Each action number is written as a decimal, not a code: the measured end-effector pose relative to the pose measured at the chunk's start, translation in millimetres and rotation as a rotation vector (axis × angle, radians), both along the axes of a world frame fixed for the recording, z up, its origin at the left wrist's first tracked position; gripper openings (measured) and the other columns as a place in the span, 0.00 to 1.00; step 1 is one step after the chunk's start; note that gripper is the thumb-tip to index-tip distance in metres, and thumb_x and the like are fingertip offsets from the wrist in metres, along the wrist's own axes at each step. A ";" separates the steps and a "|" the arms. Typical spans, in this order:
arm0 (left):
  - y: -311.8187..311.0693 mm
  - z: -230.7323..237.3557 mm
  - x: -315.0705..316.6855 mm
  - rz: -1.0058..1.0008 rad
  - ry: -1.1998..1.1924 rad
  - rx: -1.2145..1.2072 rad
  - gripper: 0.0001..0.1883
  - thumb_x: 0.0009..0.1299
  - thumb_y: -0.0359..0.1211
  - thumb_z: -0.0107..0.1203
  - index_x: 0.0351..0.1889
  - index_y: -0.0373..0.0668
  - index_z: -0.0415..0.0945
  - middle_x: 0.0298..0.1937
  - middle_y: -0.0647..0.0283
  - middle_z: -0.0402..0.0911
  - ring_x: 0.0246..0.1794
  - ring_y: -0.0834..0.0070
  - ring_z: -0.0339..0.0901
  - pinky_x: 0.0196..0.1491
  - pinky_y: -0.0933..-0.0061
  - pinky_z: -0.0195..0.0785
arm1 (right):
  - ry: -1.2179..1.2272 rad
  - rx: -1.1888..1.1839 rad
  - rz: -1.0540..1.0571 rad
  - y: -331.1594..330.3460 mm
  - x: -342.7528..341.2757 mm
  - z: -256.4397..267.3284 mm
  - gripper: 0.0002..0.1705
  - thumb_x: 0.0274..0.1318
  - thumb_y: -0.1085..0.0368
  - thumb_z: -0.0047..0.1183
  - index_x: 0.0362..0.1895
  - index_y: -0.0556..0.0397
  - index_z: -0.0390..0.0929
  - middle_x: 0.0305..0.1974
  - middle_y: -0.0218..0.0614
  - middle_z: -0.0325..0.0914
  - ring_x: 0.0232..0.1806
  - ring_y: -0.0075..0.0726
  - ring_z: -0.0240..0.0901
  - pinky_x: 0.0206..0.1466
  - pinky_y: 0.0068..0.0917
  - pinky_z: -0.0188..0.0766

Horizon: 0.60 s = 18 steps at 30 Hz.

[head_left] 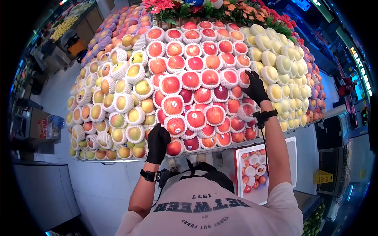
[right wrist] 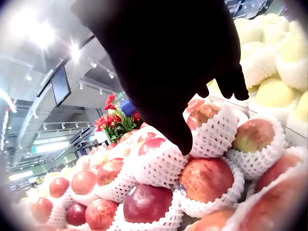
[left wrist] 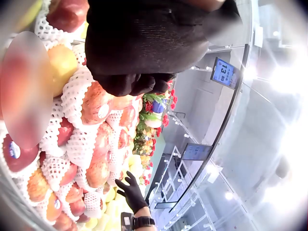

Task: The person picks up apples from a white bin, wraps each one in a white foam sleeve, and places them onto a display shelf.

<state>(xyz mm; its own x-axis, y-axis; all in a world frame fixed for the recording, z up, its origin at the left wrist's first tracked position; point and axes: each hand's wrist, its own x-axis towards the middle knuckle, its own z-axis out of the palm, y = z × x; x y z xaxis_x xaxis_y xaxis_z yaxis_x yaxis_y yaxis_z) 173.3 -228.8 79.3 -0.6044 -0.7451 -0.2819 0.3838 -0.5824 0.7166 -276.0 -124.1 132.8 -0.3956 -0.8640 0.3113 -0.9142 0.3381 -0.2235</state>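
Note:
My left hand (head_left: 158,143), in a black glove, is held with its fingers curled in at the front left of the red apple stack; nothing shows in it. Beside it sits an apple in a white foam net (head_left: 175,125). Farther back on the right, my gloved right hand (head_left: 256,88) reaches over the stack's edge. Seen from the left wrist, its fingers (left wrist: 126,185) are spread. In the right wrist view the thumb and fingertips come down on either side of a netted apple (right wrist: 211,130); the palm hides part of the row behind.
Yellow-green netted fruit (head_left: 134,72) is heaped on the left, pale yellow fruit (head_left: 271,74) on the right. Red and orange flowers (head_left: 252,13) line the back. Below the display's right front stands a white box (head_left: 291,157) with loose apples and empty foam nets.

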 end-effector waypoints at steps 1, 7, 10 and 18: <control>2.2 2.2 -0.9 0.006 0.012 0.007 0.20 0.78 0.38 0.39 0.20 0.50 0.54 0.17 0.73 0.51 0.15 0.83 0.49 0.20 0.79 0.45 | 0.009 0.057 -0.033 -10.2 -1.3 2.9 0.49 0.34 0.59 0.69 0.65 0.45 0.62 0.66 0.51 0.59 0.58 0.59 0.68 0.59 0.45 0.69; 13.6 16.1 -2.5 -0.003 0.040 0.043 0.20 0.78 0.38 0.39 0.20 0.50 0.54 0.18 0.73 0.50 0.16 0.84 0.49 0.20 0.79 0.44 | -0.103 0.340 -0.042 -39.7 -19.8 8.5 0.49 0.32 0.60 0.70 0.64 0.45 0.62 0.62 0.51 0.62 0.59 0.58 0.66 0.61 0.43 0.68; 16.3 20.7 -3.8 -0.010 0.006 0.002 0.20 0.78 0.38 0.38 0.20 0.50 0.54 0.18 0.73 0.50 0.16 0.83 0.50 0.20 0.79 0.44 | -0.135 0.239 -0.060 -32.7 -23.1 9.1 0.46 0.31 0.60 0.69 0.62 0.45 0.65 0.57 0.51 0.67 0.57 0.58 0.68 0.59 0.43 0.70; 21.3 32.8 -1.7 -0.179 -0.134 -0.471 0.11 0.77 0.38 0.40 0.38 0.42 0.68 0.35 0.64 0.72 0.34 0.77 0.69 0.38 0.76 0.64 | -0.267 -0.201 0.013 -1.5 10.1 29.8 0.48 0.34 0.57 0.69 0.64 0.56 0.62 0.58 0.51 0.67 0.60 0.53 0.65 0.64 0.41 0.63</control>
<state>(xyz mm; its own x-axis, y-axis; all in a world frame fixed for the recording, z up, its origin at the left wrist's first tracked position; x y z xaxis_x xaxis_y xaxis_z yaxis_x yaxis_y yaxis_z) 171.6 -207.5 112.2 -0.7155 -0.6982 -0.0243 0.1950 -0.2329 0.9528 -265.9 -125.6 162.6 -0.4757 -0.8011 0.3633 -0.8184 0.2518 -0.5165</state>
